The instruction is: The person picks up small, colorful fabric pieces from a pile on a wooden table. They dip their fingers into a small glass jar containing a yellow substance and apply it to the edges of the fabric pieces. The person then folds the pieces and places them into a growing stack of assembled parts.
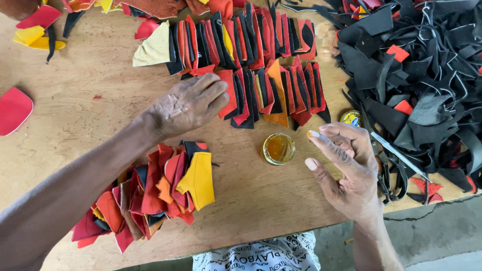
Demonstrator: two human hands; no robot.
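Observation:
My left hand (188, 103) lies flat, palm down, on the left end of the lower row of overlapping red, black and orange leather pieces (273, 95), its fingertips pressing a red piece. My right hand (344, 165) hovers just right of a small round tin of amber glue (278, 148). Its fingers are loosely apart, and the index fingertip carries a dab of yellowish glue. It grips nothing. A second, longer row of leather pieces (241, 37) lies behind the first.
A loose pile of red, orange, yellow and black cut pieces (150, 195) sits front left. A big heap of black scraps (422, 75) fills the right, with scissors (391, 160) and a tin lid (350, 118) beside it. The wooden table's edge (251, 236) is near me.

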